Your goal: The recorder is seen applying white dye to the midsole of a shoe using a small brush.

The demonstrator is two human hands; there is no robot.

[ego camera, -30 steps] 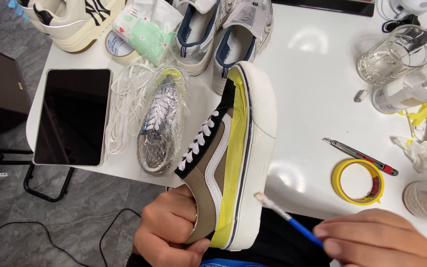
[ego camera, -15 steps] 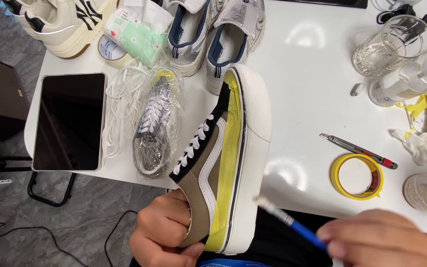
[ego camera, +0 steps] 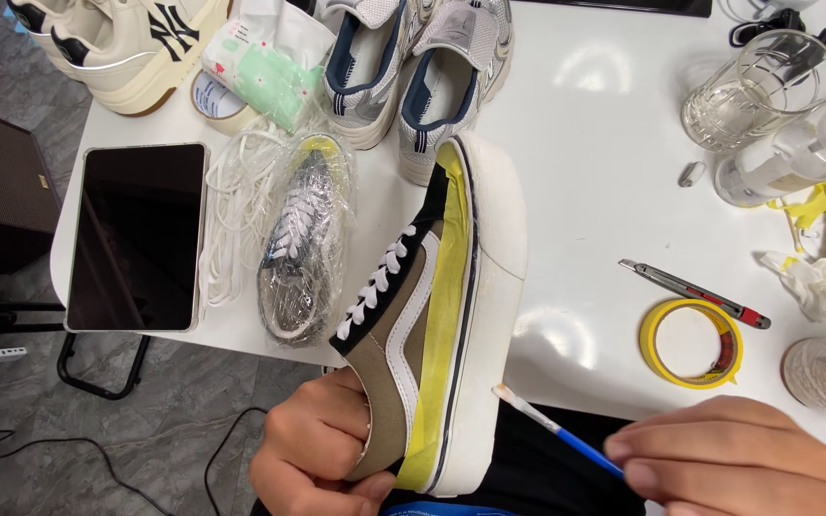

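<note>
Sneaker [ego camera: 437, 315] is gripped at the heel by the left hand [ego camera: 322, 454], projecting past the table's [ego camera: 585, 172] front edge. Right hand [ego camera: 743, 459] is pinched on a paintbrush [ego camera: 556, 432] whose tip touches the white sole. Risk: paint could be smeared beyond the yellow masking tape [ego camera: 446, 306] if the brush slips.

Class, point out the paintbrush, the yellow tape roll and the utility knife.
paintbrush [ego camera: 566, 440], head view, on its blue handle.
yellow tape roll [ego camera: 656, 361], head view, on its left rim.
utility knife [ego camera: 690, 290], head view, mid-body.
</note>
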